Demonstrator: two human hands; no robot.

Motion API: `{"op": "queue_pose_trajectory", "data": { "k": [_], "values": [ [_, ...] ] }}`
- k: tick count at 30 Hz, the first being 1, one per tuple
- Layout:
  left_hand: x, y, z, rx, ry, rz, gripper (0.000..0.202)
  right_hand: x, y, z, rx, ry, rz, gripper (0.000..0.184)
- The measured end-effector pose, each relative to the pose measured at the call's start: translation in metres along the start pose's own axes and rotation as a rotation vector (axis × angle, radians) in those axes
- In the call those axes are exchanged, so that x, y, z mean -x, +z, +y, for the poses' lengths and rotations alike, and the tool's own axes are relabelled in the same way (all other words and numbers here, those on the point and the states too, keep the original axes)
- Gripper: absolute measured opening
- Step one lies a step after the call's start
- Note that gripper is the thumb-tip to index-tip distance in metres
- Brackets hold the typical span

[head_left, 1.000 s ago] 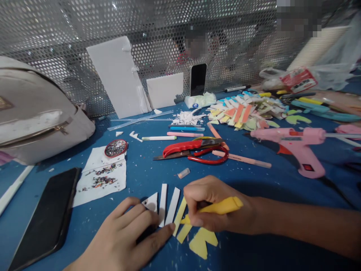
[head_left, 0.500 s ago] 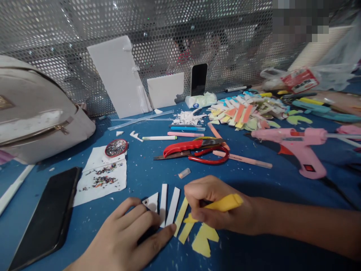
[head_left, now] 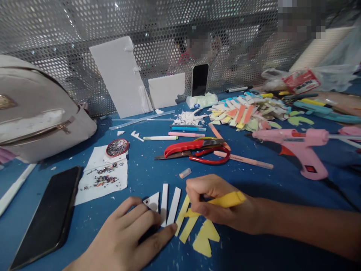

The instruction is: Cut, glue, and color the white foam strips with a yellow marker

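My right hand (head_left: 218,205) is closed round a yellow marker (head_left: 225,200), its tip down on a yellow foam strip (head_left: 188,227) on the blue table. My left hand (head_left: 126,237) lies flat with fingers spread, pressing on white foam strips (head_left: 168,205) and a small white triangle (head_left: 152,201). A yellow cut-out shape (head_left: 204,241) lies just below the right hand.
Red scissors (head_left: 194,148) and several pens lie beyond my hands. A pink glue gun (head_left: 299,145) is at the right, a pile of coloured foam pieces (head_left: 245,111) behind it. At the left are a black phone (head_left: 46,216), a paper with glitter (head_left: 103,178) and a beige bag (head_left: 36,109).
The right hand has slid the marker a little down and to the right along the yellow strip. The left hand has stayed in place.
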State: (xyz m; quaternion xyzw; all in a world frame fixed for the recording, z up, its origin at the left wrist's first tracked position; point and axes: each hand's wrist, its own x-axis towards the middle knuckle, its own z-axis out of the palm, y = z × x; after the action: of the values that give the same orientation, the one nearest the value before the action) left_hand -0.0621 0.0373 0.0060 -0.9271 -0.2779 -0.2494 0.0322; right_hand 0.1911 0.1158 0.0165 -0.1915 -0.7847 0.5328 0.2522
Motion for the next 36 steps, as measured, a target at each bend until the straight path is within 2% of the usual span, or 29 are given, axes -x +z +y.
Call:
{"op": "queue_pose_trajectory", "data": {
  "k": [15, 23, 27, 32, 36],
  "values": [
    [-0.002, -0.002, 0.000, -0.011, -0.005, 0.005, 0.025, -0.002, 0.000, -0.002, 0.006, 0.014, 0.067, 0.053],
    [0.005, 0.001, 0.000, -0.019, -0.021, -0.017, 0.027, -0.001, -0.001, -0.002, 0.003, 0.032, 0.077, 0.056],
    [0.005, 0.000, 0.000, -0.016, -0.014, -0.020, 0.028, -0.001, 0.000, -0.003, 0.040, 0.060, 0.101, 0.051],
    [-0.003, -0.004, 0.002, -0.024, -0.011, 0.021, 0.025, -0.002, 0.000, -0.002, 0.063, 0.015, 0.054, 0.052],
    [-0.009, -0.006, 0.004, -0.021, 0.005, 0.076, 0.030, -0.001, 0.000, -0.002, 0.065, -0.017, 0.036, 0.052]
  ]
}}
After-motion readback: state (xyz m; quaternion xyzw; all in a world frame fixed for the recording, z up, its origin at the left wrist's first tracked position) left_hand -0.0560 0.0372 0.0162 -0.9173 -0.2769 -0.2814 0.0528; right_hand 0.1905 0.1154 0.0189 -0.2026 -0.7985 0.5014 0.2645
